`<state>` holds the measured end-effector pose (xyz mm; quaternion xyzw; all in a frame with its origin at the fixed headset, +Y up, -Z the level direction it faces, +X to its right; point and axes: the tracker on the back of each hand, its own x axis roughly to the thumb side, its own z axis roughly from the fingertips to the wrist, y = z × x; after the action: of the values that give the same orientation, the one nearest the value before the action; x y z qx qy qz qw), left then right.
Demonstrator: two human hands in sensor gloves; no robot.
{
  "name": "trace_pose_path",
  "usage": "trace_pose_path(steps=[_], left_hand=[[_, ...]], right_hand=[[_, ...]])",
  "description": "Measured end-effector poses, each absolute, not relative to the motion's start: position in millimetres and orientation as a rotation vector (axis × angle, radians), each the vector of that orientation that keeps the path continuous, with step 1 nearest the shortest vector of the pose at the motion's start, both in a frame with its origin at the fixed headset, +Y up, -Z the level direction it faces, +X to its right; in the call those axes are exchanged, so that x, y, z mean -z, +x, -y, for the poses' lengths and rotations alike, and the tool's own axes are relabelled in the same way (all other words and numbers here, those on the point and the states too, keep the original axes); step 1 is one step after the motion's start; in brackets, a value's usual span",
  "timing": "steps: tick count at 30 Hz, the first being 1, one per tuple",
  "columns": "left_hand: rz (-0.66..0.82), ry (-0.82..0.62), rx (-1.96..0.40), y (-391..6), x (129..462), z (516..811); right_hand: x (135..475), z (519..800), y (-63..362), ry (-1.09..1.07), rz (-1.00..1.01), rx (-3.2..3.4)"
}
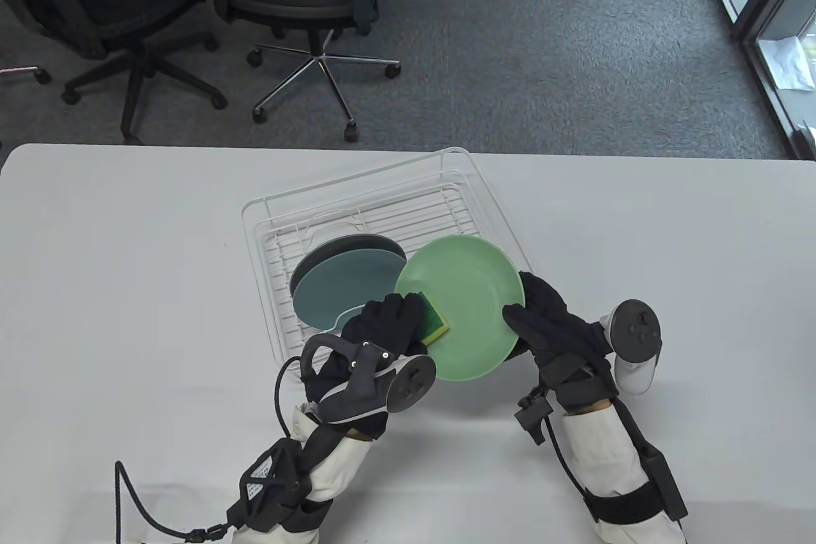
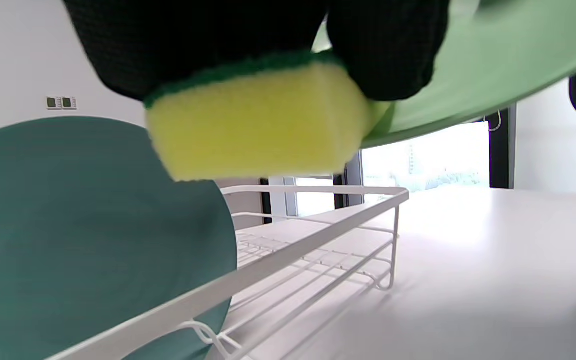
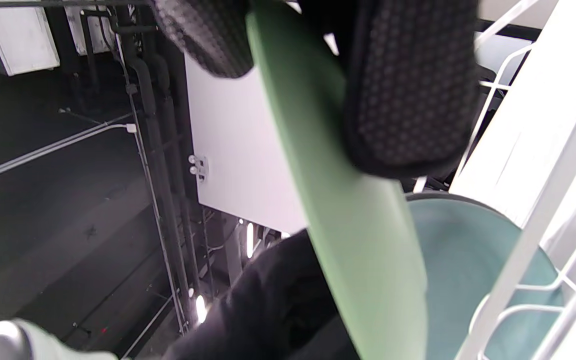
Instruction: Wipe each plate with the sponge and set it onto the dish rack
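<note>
My right hand [image 1: 529,314] grips a light green plate [image 1: 468,308] by its right rim, thumb on the face and fingers behind, holding it tilted above the rack's near right corner. In the right wrist view the green plate [image 3: 363,230] runs edge-on between my thumb and fingers. My left hand [image 1: 389,321] holds a yellow and green sponge [image 1: 433,321] pressed on the plate's left part; the left wrist view shows the sponge [image 2: 258,125] against the green plate [image 2: 493,55]. A teal plate [image 1: 344,289] leans in the white wire dish rack [image 1: 376,212].
The rack's far half holds nothing but wire. A second dark plate's rim [image 1: 357,243] shows behind the teal one. Office chairs [image 1: 299,2] stand on the carpet beyond the table's far edge. White tabletop [image 1: 127,289] lies on both sides of the rack.
</note>
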<state>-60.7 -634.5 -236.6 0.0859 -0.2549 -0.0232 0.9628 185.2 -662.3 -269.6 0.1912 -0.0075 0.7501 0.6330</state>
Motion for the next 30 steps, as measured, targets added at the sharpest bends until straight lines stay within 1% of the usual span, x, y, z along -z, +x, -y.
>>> trace_pose_path(steps=[5, 7, 9, 11, 16, 21, 25, 28, 30], left_hand=[[0.592, 0.145, -0.059, -56, 233, 632], [0.631, 0.118, -0.176, -56, 232, 631], [0.640, 0.130, -0.249, -58, 232, 630], [0.626, 0.166, -0.266, -59, 232, 630], [0.547, 0.262, -0.191, -66, 234, 630], [0.512, 0.260, -0.181, -74, 239, 630], [0.427, 0.276, -0.071, -86, 244, 628], [0.381, 0.236, 0.020, -92, 248, 629], [0.362, 0.167, 0.076, -93, 250, 630]], right_hand=[[269, 667, 171, 0.463, -0.014, -1.725], [269, 670, 166, 0.483, -0.038, -1.716], [269, 671, 161, 0.513, -0.058, -1.706], [269, 674, 156, 0.550, -0.075, -1.697], [266, 679, 139, 0.625, -0.143, -1.688], [266, 680, 137, 0.655, -0.159, -1.699], [267, 679, 139, 0.636, -0.187, -1.620], [267, 679, 143, 0.598, -0.168, -1.617], [268, 679, 147, 0.567, -0.140, -1.636]])
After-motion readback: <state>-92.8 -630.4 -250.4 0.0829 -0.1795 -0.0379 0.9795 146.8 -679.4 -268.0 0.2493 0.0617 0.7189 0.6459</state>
